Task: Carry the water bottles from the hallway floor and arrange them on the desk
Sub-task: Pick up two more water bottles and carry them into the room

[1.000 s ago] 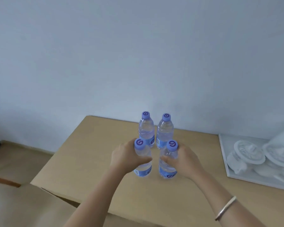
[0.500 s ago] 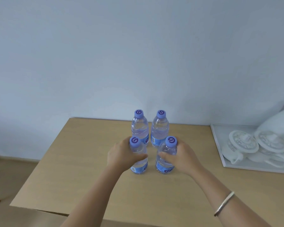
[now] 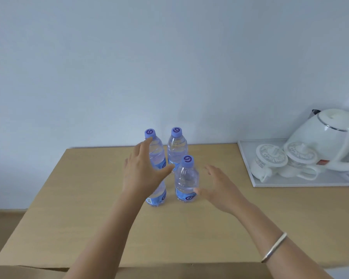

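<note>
Four bottles are standing on the desk point(image 3: 69, 218), both hands hovering with fingers spread, gripping nothing.

The clear ribbed plastic water bottles point(image 3: 186, 178), purple-capped and blue-labelled, are clustering upright near the smooth wooden desk's back edge; the left hand point(image 3: 143, 174) is partly hiding the front-left one, the right hand point(image 3: 220, 190) hanging just beside the front-right.

left hand point(image 3: 142, 174) raised, fingers straight and spread, holding nothing. right hand point(image 3: 220, 189) lower, palm inward, fingers relaxed, empty. both forearms extended forward.
</note>
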The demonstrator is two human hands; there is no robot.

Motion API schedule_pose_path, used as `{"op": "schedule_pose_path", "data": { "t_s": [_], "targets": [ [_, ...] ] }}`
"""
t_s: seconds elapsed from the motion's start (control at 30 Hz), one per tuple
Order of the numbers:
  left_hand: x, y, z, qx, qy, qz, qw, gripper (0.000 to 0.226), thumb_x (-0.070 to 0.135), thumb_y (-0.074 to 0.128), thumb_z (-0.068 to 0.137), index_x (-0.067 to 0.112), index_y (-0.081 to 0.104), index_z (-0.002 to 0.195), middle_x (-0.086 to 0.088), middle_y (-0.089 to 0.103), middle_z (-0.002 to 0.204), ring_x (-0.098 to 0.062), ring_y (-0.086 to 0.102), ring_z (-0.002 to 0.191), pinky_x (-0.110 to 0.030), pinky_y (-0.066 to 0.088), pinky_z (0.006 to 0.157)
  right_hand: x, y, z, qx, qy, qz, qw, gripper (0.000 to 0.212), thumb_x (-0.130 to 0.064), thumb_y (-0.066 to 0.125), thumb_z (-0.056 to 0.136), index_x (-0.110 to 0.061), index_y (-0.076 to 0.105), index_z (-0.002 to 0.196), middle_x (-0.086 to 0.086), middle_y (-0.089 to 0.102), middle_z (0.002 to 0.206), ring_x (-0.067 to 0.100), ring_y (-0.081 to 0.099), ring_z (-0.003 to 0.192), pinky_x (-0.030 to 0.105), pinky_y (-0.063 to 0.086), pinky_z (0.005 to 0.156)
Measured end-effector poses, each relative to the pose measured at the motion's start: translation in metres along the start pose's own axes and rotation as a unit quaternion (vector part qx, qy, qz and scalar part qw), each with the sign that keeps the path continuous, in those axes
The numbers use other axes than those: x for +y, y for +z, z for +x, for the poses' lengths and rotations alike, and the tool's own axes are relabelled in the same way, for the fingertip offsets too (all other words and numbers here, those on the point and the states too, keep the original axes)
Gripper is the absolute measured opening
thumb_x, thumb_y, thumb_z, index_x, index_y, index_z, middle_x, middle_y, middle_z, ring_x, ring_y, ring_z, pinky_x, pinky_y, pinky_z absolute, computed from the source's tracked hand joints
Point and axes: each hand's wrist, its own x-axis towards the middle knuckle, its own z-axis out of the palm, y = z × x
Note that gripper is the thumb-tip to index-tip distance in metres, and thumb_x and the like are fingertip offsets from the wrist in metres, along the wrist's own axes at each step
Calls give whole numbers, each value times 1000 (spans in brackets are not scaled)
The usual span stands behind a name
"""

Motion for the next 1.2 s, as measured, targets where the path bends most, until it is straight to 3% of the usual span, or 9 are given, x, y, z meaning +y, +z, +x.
{"op": "schedule_pose_path", "data": {
  "t_s": [0.07, 0.17, 0.3, 0.47, 0.67, 0.77, 0.9, 1.07, 1.2],
  "targets": [
    [19, 6, -4, 0, 25, -11, 1000, 74, 40, 74, 70, 26, 39, 134, 4, 47, 130, -20, 50, 114, -39, 41, 95, 7, -12, -12, 10, 11, -18, 1000, 69, -42, 57, 86, -23, 25, 143, -1, 32, 146, 18, 35, 131, 33, 35, 101],
    [54, 21, -19, 0, 75, -25, 997, 58, 37, 70, 76, 23, 47, 128, 9, 49, 119, -16, 50, 110, -27, 36, 83, 24, -34, -38, 39, 24, -33, 998, 61, -42, 53, 90, -21, 29, 143, -2, 36, 145, 16, 38, 130, 30, 34, 100],
    [107, 49, -51, -38, 138, -51, 988, 52, 33, 68, 79, 21, 51, 126, 7, 54, 125, -11, 48, 116, -20, 32, 87, 59, -69, -93, 130, 66, -21, 989, 51, -38, 55, 90, -17, 43, 135, -2, 51, 133, 15, 47, 121, 28, 37, 94],
    [170, 95, -112, -147, 211, -11, 966, 48, 40, 62, 82, 23, 51, 126, 9, 55, 128, -15, 55, 111, -25, 39, 83, 113, -106, -185, 192, 141, -23, 971, 46, -35, 54, 91, -16, 47, 132, 0, 53, 130, 15, 50, 117, 28, 40, 90],
    [241, 153, -206, -246, 340, -4, 908, 46, 38, 61, 84, 22, 52, 127, 8, 55, 127, -16, 55, 105, -23, 37, 82, 177, -129, -315, 234, 267, -21, 935, 44, -36, 50, 92, -18, 45, 133, -2, 50, 131, 16, 50, 116, 28, 41, 87],
    [273, 182, -258, -292, 394, -6, 872, 48, 36, 59, 85, 22, 50, 129, 7, 52, 130, -13, 49, 117, -25, 40, 88, 205, -133, -381, 261, 325, -16, 909, 46, -37, 50, 92, -18, 44, 134, -2, 50, 131, 16, 50, 113, 29, 41, 87],
    [312, 219, -327, -345, 445, 3, 826, 48, 39, 57, 86, 26, 48, 131, 11, 49, 132, -11, 52, 111, -20, 38, 80, 235, -140, -463, 283, 402, -23, 870, 49, -39, 50, 90, -20, 42, 135, -3, 49, 131, 17, 52, 111, 30, 42, 84],
    [363, 262, -389, -395, 509, 11, 765, 45, 40, 55, 86, 26, 49, 128, 12, 49, 131, -11, 50, 113, -23, 38, 83, 267, -153, -528, 316, 458, -25, 831, 46, -39, 51, 89, -19, 45, 131, -2, 51, 131, 17, 51, 113, 30, 42, 82],
    [411, 305, -419, -416, 554, 13, 721, 44, 40, 56, 85, 25, 51, 126, 11, 52, 126, -11, 49, 115, -22, 37, 85, 299, -172, -562, 334, 491, -20, 804, 50, -40, 52, 90, -18, 43, 134, -3, 49, 134, 16, 50, 118, 32, 44, 91]
  ]
}}
